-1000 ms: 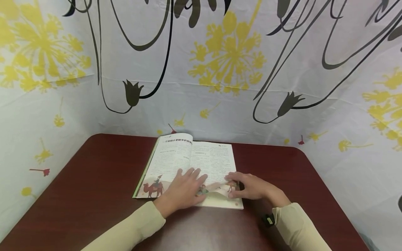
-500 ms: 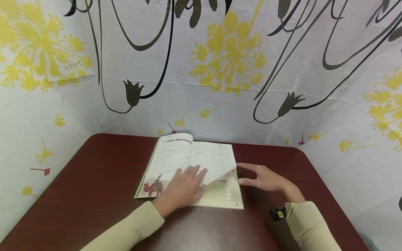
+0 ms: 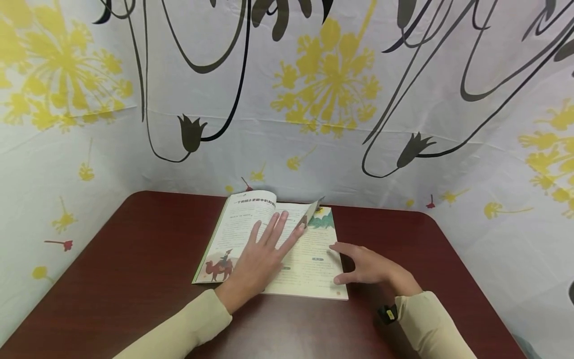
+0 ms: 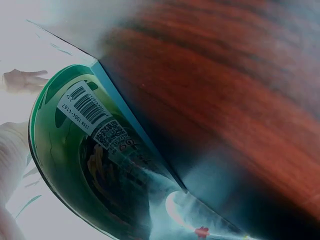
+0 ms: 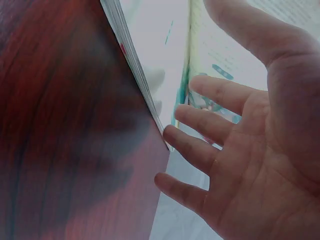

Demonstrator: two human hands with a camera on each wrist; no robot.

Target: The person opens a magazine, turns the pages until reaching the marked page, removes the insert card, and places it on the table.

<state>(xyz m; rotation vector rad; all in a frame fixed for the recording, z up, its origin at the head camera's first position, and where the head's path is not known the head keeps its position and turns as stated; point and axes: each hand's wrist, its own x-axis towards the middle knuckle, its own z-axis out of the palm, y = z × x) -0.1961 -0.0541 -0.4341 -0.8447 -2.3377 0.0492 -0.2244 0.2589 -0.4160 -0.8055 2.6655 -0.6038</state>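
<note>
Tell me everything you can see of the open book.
The book lies open on the table: paper pages of text, a camel picture lower left, greenish hills upper right. Its green cover bears a barcode. One leaf curls up by the left hand, spread across the pages; the right hand is at the right edge, contact unclear.

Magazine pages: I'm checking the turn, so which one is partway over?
The middle page, its edge curled up at the left hand. It stands between the camel page, opened to the left, and the green-hill page, lying flat on the right.
</note>
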